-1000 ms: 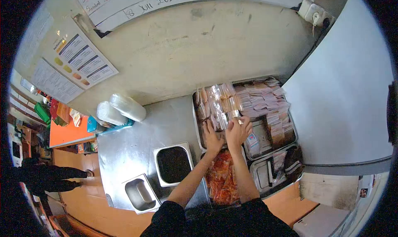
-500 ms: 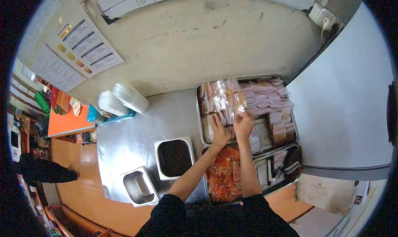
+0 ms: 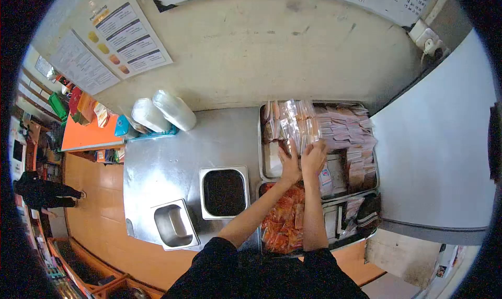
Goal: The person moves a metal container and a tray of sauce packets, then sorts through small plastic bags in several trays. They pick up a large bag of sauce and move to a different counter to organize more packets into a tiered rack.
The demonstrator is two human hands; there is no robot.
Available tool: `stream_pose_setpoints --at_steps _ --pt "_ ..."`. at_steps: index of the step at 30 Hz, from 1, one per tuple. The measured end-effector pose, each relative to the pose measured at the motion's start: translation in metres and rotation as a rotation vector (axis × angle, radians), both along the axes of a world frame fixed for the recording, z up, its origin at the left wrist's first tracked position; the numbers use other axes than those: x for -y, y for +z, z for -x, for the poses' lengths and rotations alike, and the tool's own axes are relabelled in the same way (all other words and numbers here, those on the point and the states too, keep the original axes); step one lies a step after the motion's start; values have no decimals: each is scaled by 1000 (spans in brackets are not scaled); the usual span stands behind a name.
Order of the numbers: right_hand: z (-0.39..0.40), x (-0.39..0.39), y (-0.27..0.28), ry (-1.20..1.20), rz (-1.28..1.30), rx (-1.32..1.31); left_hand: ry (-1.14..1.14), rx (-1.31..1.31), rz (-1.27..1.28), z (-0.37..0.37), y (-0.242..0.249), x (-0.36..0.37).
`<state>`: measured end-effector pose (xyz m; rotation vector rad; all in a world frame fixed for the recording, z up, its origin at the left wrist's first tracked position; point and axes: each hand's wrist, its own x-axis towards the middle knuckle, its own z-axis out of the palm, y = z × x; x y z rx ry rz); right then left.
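Rows of small clear plastic sachets (image 3: 290, 122) stand packed at the upper left of a metal tray (image 3: 271, 165). My left hand (image 3: 291, 165) is at their near edge, fingers stretched out and touching the front sachets. Close beside it, my right hand (image 3: 314, 158) has its fingers curled together on a sachet at the right end of the front row; its fingertips are partly hidden. More sachets with pinkish-brown contents (image 3: 342, 125) fill the tray's right side. Below my wrists lie sachets of orange-red sauce (image 3: 282, 220) in a second tray.
On the steel table (image 3: 225, 137) are a dark-filled metal pan (image 3: 225, 192), a shiny metal pan (image 3: 175, 226) and wrapped stacks of plastic (image 3: 174, 110). A white appliance (image 3: 434, 142) borders the right. A person in dark clothing (image 3: 44, 190) stands far left.
The camera view has shifted, so the trays sit slightly farther right. My hands remain at the front row, the right one now more curled over. The person at left has changed posture.
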<state>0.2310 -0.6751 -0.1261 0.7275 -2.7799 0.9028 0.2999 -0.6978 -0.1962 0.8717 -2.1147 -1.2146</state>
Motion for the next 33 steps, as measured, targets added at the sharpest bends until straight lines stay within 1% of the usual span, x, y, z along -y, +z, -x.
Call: stream_pose_setpoints --at_steps 1,2,3,4,5,6,7,9,10,11,12,13,14,15,16,17,18,19,20,22,23,24,25,27,28,29,31,33 --pt "-9 5 14 12 2 -3 -59 30 31 -2 -5 3" --pt "-19 11 33 69 -12 -118 -44 -82 101 -4 -6 10" --pt "-24 17 43 123 -26 -231 -38 -82 104 -8 -8 14" --pt "-22 29 24 227 -57 -264 -201 -166 -83 -15 -10 19" --pt "-25 39 21 229 -53 -265 -366 -251 -269 -20 -1 24" --pt "-31 53 20 244 -105 -212 -205 -269 -230 -23 2 22" --pt "-35 63 20 262 -160 -156 -201 -272 -226 -28 5 20" --pt "-33 77 11 280 -181 -158 -9 -52 -172 -43 33 19" --pt "-33 81 7 252 -210 -188 57 326 115 -43 -3 15" --pt "-35 83 6 224 -243 -216 62 324 112 -47 7 16" --pt "-37 85 8 227 -246 -219 -21 488 43 -54 23 17" --pt "-38 87 10 229 -234 -102 -107 649 -27 -57 38 19" --pt "-38 88 12 230 -223 14 -106 643 -30 -56 30 19" --pt "-37 91 4 231 -225 9 -63 557 9 -56 17 20" --pt "-36 94 -4 221 -245 -71 -22 472 48 -55 5 21" --pt "-38 95 -3 210 -266 -150 -23 470 48 -55 9 22" --pt "-38 95 -3 206 -269 -151 142 247 93 -54 14 24" --pt "-39 95 -3 263 -196 -138 304 20 135 -51 18 27" --pt "-40 93 1 321 -125 -125 301 18 130 -46 15 34" --pt "-41 86 2 331 -143 -145 225 97 299 -38 3 51" --pt "-41 84 4 345 -149 -168 225 94 297 -36 6 55" --pt "-38 79 13 395 -152 -35 245 18 226 -35 10 59" --pt "-31 77 11 396 -153 -37 265 -58 155 -34 14 62" --pt "-14 74 -3 272 45 -329 307 -50 140 -27 6 66" --pt "-5 73 -8 197 62 -444 347 -37 126 -24 1 66" --pt "-1 74 -9 196 59 -445 345 -39 122 -22 7 65" --pt "7 76 -12 241 -184 -198 407 -29 49 -17 19 64" --pt "6 77 -4 262 -147 -221 453 -7 81 -11 17 64"
